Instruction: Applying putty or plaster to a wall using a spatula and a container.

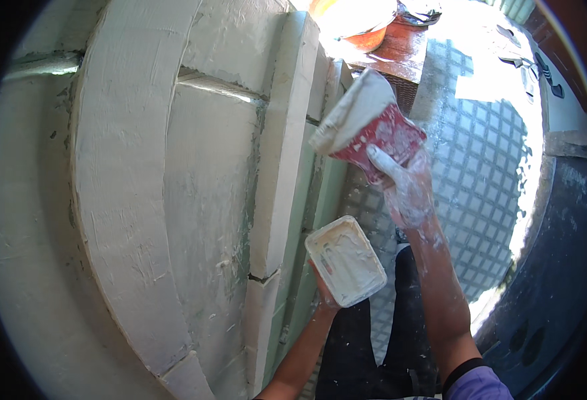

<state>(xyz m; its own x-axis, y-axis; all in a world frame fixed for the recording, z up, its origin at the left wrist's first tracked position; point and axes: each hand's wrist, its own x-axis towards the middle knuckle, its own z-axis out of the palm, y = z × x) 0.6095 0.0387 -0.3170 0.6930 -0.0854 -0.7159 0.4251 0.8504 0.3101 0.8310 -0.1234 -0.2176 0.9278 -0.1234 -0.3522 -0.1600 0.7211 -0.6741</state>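
While the right hand (410, 190) grips a wide scraper (392, 138) by its red handle, the thumb lying along the handle's near face, the left hand (324, 288) supports a shallow rectangular container (334, 231) lower down, closed around its left side and lower end. The scraper is raised ahead of the body, at the upper middle of the view. Its blade, thickly coated with white paste, points up and to the left, away from the wrist; the blade's long edge slants from lower left to upper right, and the handle runs back down to the right into the palm. White smears cover the right hand and spot the forearm.

The container sits below the scraper and well apart from it, open side up, its long axis leaning from upper left to lower right. White paste (357, 267) lies inside, mostly toward the lower right end.

On the left stands a pale wall (207, 167) with raised bands and a projecting post (283, 147). Beneath the person, patterned floor tiles (480, 173) run to the right, brightly lit in places. An orange basin (367, 41) shows at the top, beside a reddish-brown surface (405, 50). Dark trousers (353, 340) and a purple sleeve (478, 385) appear along the lower edge.
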